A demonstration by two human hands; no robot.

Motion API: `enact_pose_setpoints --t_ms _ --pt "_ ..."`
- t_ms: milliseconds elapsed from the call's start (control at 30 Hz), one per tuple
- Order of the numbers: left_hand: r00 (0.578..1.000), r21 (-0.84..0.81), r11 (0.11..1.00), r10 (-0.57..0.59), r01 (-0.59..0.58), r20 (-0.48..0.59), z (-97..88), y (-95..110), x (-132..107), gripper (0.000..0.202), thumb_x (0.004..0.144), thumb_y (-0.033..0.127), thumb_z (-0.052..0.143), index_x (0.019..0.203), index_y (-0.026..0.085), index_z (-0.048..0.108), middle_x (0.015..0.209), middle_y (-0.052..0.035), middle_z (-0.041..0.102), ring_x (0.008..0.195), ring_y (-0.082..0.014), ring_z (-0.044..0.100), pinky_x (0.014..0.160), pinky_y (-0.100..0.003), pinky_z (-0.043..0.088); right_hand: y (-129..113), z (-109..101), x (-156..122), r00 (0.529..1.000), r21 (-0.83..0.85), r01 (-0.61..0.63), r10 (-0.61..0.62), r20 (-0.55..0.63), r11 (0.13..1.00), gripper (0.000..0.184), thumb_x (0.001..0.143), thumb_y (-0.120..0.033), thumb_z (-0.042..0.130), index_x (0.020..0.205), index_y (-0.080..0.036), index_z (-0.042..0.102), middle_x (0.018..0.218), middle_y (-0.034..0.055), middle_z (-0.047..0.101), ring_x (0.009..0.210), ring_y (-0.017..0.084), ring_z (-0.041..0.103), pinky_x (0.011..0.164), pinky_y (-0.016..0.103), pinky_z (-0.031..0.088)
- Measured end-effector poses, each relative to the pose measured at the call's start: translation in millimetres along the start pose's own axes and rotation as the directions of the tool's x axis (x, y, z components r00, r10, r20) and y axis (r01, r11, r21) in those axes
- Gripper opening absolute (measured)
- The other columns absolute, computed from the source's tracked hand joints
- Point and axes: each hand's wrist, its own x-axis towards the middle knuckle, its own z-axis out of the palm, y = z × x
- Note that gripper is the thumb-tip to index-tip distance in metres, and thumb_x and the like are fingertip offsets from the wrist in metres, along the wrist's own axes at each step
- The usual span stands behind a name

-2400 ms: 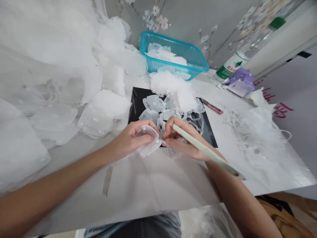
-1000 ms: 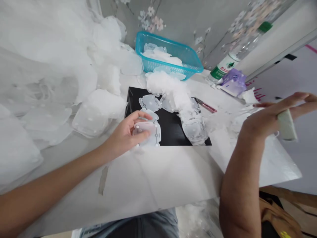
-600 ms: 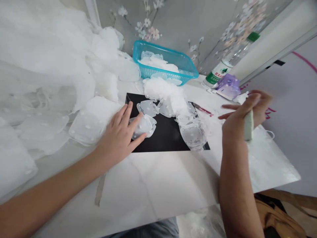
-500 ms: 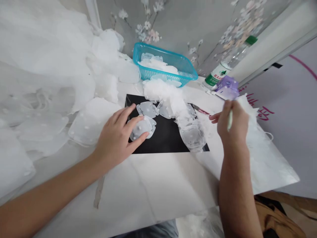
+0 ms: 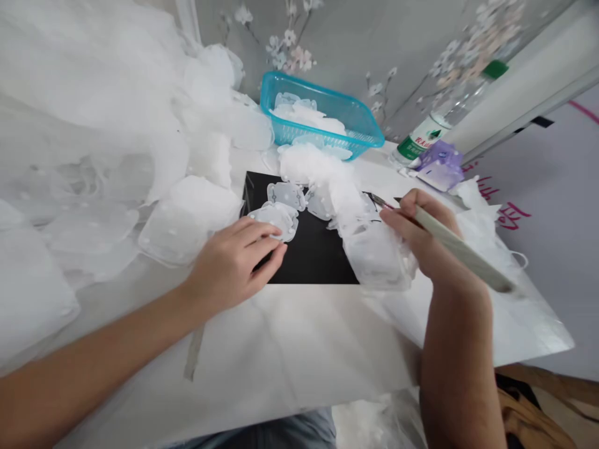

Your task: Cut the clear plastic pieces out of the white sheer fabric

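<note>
Left hand (image 5: 236, 262), fingers loosely parted, at translucent pieces (image 5: 276, 216); right hand (image 5: 431, 240) grips pale tool (image 5: 468, 252)

The right grip (image 5: 425, 248) holds a pale, seemingly flat tool (image 5: 468, 256).

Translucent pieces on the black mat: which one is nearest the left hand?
The top piece of the overlapping group at left on the black mat, at the left hand; those beneath it are partly covered, the others lie farther off.
</note>
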Motion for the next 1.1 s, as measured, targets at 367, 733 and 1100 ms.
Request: enact_pose_setpoints --t_ms 367,733,1100 --pt "0.779 -0.601 0.496 -0.415 0.627 0.47 6.0 5.0 7.6 0.054 0.072 0.036 0.069 0.119 0.022 0.046 0.09 -0.0023 0.068 0.078 -0.0188 0.066 0.065 -0.027 0.05 -20.7 45.3 -27.7 0.951 0.288 0.124 -0.197 0.237 0.949 0.031 0.083 -0.034 0.059 0.073 -0.024 0.032 0.076 0.0018 0.068 0.064 0.015 0.064 0.059 0.029 0.05" --pt "0.825 -0.558 0.608 -0.409 0.565 0.39 14.2 3.3 1.9 0.078 0.066 0.039 0.074 0.134 0.027 0.038 0.107 -0.0058 0.064 0.082 -0.0191 0.064 0.065 -0.028 0.05 -11.1 48.4 -27.7 0.89 0.158 0.238 -0.28 0.36 0.958 0.029 0.078 -0.021 0.062 0.075 -0.023 0.033 0.078 -0.0013 0.061 0.056 0.009 0.052 0.051 0.023 0.043" --pt "0.772 -0.687 0.387 -0.472 0.615 0.425 1.8 5.6 10.8 0.059 0.078 0.034 0.065 0.132 0.021 0.046 0.085 -0.0018 0.069 0.087 -0.0195 0.064 0.08 -0.031 0.049 -16.6 31.7 -15.7 0.942 0.498 -0.121 -0.059 0.33 0.859 0.034 0.07 -0.026 0.065 0.075 -0.025 0.032 0.071 -0.0049 0.06 0.048 0.01 0.051 0.044 0.024 0.043"
